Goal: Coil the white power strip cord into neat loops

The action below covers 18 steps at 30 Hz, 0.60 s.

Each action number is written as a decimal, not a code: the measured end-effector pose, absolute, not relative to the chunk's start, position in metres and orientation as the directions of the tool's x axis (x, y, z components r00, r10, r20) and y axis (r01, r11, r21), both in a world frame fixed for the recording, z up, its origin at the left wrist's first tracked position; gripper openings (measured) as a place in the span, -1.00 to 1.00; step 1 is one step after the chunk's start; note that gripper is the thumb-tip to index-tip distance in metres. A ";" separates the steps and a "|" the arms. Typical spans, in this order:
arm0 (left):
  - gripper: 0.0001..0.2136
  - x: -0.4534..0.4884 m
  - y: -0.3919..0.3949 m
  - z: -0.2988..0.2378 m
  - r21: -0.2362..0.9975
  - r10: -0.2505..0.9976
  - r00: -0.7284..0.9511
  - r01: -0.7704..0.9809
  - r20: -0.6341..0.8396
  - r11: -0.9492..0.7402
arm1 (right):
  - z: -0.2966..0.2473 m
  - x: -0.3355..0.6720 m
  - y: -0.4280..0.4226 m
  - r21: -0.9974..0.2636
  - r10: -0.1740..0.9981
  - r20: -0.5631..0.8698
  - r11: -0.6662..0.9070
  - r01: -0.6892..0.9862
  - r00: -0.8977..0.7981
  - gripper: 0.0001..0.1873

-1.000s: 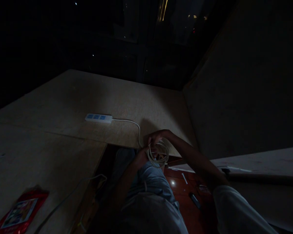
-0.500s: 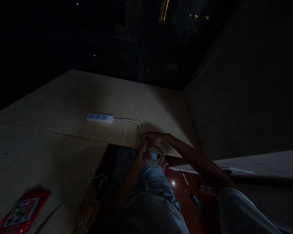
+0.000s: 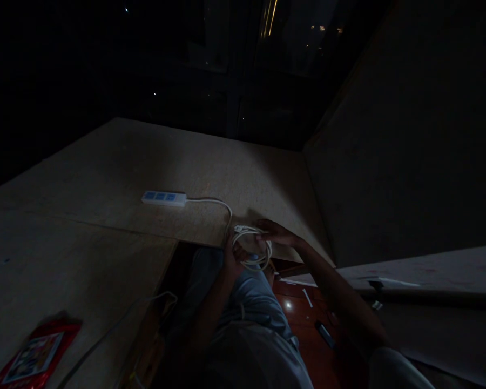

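Head view: close above lap (image 3: 253, 300), facing forward and down across tabletop (image 3: 227, 167).

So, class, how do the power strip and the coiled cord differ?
The power strip is a straight bar with blue panels; the coiled cord is thin and wound in loops. The power strip lies on the tabletop, while the coiled cord is held in the left hand. Both look pale.

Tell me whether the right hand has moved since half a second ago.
Yes: the right hand has shifted to the right, farther from the white power strip, which has stayed put on the tabletop.
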<state>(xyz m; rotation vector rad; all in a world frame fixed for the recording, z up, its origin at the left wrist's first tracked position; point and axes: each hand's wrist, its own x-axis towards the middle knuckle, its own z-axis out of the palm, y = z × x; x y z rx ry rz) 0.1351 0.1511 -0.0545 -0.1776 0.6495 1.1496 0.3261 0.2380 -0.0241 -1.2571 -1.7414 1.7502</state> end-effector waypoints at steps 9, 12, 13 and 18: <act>-0.40 0.160 0.156 -0.047 0.138 0.805 0.101 -0.965 -0.584 0.222 | -0.054 0.285 0.149 -0.860 0.952 -0.302 -0.293 -0.418 -0.046 -0.39; -0.40 0.168 0.157 -0.050 0.155 0.802 0.074 -0.967 -0.593 0.204 | -0.057 0.264 0.150 -0.809 0.955 -0.288 -0.203 -0.552 0.072 -0.43; -0.40 0.169 0.157 -0.052 0.156 0.809 0.078 -0.966 -0.582 0.205 | -0.056 0.260 0.153 -0.811 0.957 -0.277 -0.186 -0.555 0.083 -0.45; -0.42 0.164 0.154 -0.060 0.207 0.828 0.139 -0.933 -0.543 0.293 | -0.049 0.261 0.168 -0.861 0.950 -0.296 -0.219 -0.460 0.102 -0.39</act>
